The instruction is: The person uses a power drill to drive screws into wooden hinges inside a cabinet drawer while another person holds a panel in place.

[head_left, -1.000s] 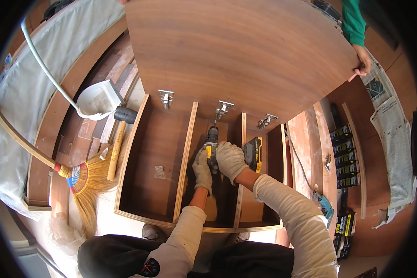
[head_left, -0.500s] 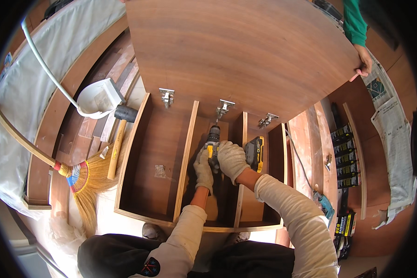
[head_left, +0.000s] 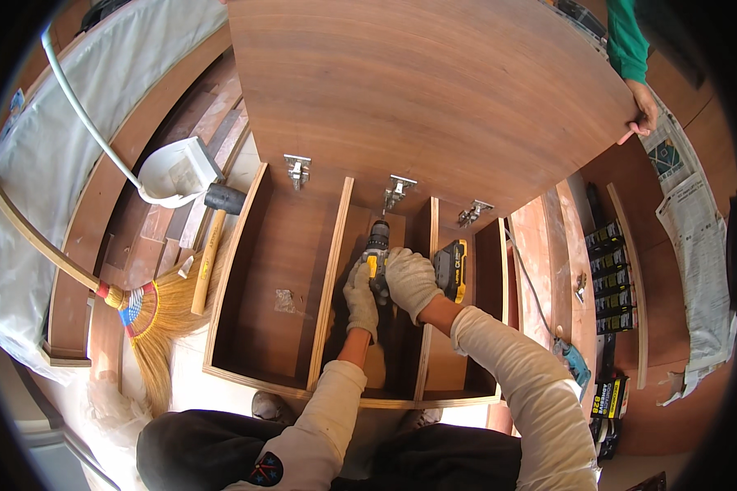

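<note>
A yellow and black cordless drill (head_left: 377,245) is held between my two gloved hands, its bit pointing away from me at the middle metal hinge (head_left: 398,191). My right hand (head_left: 411,284) wraps the drill's handle, and the battery sticks out to its right. From the left, my left hand (head_left: 359,299) grips the drill's body. The hinge sits at the lower edge of a large brown wooden panel (head_left: 434,98), with two more hinges along that edge. Below the drill lies an open wooden cabinet box (head_left: 343,270) with upright dividers. Whether the bit touches a screw is too small to tell.
Another person's hand (head_left: 643,108) in a green sleeve holds the panel's right edge. At left lie a rubber mallet (head_left: 207,266), a straw broom (head_left: 168,303) and a white dustpan (head_left: 180,172). A teal power tool (head_left: 576,364) and several black boxes (head_left: 614,278) are at right.
The view has shifted very slightly. Both hands and the drill keep the same place at the middle hinge, and the other person's hand stays on the panel.
</note>
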### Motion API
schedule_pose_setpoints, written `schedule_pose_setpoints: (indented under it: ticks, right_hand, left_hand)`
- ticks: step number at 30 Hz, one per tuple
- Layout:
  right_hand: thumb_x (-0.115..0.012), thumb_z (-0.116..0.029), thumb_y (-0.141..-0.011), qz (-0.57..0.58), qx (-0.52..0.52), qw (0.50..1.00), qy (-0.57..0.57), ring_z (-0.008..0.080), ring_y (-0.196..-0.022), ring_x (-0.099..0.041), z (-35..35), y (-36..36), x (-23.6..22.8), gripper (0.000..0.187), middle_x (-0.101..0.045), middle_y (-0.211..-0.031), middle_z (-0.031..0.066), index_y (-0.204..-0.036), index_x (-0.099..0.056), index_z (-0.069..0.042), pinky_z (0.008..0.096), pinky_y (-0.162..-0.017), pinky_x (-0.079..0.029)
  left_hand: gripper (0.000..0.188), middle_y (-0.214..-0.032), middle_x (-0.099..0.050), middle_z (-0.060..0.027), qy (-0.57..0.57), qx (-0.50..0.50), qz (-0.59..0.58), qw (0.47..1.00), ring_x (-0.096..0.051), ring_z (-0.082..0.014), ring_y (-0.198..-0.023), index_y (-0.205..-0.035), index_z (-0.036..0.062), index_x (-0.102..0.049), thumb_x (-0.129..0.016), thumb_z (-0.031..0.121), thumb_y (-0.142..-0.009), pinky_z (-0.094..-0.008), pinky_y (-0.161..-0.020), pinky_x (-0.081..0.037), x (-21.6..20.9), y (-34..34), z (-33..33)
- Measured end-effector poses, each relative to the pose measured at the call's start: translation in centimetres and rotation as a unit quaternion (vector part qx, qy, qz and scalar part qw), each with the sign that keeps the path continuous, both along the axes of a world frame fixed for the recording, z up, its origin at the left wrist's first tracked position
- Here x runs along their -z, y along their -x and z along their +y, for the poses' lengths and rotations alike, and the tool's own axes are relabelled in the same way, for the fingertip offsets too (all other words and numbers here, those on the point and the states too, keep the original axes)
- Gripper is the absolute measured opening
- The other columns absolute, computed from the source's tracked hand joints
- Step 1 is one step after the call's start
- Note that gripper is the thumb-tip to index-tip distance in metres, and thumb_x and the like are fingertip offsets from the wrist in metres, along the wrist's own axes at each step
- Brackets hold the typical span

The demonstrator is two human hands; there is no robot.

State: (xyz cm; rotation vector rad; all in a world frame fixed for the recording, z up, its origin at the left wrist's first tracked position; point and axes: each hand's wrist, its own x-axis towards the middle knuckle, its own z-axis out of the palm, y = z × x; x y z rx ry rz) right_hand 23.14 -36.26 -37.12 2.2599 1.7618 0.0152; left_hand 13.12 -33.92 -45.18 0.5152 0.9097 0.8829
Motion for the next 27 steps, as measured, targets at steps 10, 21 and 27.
schedule_pose_setpoints:
  ticks: [10,21,27]
  right_hand:
    - [-0.071,-0.019,-0.085,-0.028,-0.017,0.999,-0.016,0.0294,-0.084,-0.074,-0.1,-0.1,0.0,0.034,-0.066,-0.092,0.0174,-0.106,-0.059,0.006,0.0396,-0.065,-0.061]
    - [-0.073,-0.02,-0.084,-0.015,-0.019,1.0,0.002,0.0312,-0.087,-0.074,0.0,-0.4,0.1,0.036,-0.067,-0.096,0.019,-0.107,-0.06,0.005,0.0416,-0.071,-0.061]
    - [-0.072,-0.02,-0.086,-0.009,0.004,0.999,0.03,0.0306,-0.091,-0.073,0.5,0.2,-0.5,0.036,-0.067,-0.1,0.0187,-0.11,-0.06,0.005,0.0407,-0.074,-0.061]
  left_hand:
    - [0.039,-0.079,-0.064,-0.0004,0.026,-0.008,-0.013,1.0,-0.057,-0.0104,-0.054,-0.126,0.0074,-0.067,-0.057,0.035,-0.101,-0.0262,-0.043,-0.044,0.4,-0.6,0.4]
    - [0.041,-0.08,-0.064,-0.0002,0.011,0.009,-0.013,1.0,-0.058,-0.011,-0.058,-0.126,0.0074,-0.067,-0.056,0.037,-0.101,-0.0278,-0.047,-0.046,0.5,-0.5,0.3]
    - [0.046,-0.092,-0.066,-0.0037,0.021,0.023,-0.014,0.999,-0.061,-0.0127,-0.07,-0.132,0.007,-0.065,-0.055,0.039,-0.101,-0.0299,-0.055,-0.051,1.3,-0.3,0.7]
